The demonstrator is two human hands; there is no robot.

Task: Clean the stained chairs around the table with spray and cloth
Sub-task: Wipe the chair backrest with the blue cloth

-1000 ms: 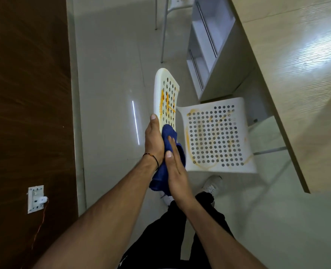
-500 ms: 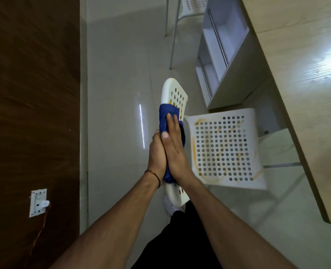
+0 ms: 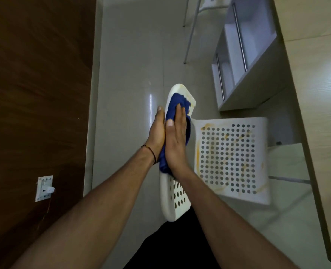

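the white chair (image 3: pixel 260 144) stands on the floor (image 3: pixel 131 74) beside the desk (image 3: pixel 320 74). its perforated seat (image 3: pixel 228 158) faces up, smeared orange, with the front edge toward the desk. the backrest (image 3: pixel 165 200) is seen nearly edge-on, its long axis running away from the person, up the frame. the blue cloth (image 3: pixel 173 105) lies along its front face. the right hand (image 3: pixel 175 140), fingers straight, presses the cloth flat. the left hand (image 3: pixel 157 134), also flat, braces the rear of the backrest. cloth and hands hide the backrest's middle, and the chair's legs are mostly out of sight.

Glossy grey floor (image 3: pixel 129 55), dark wood wall (image 3: pixel 34 94).
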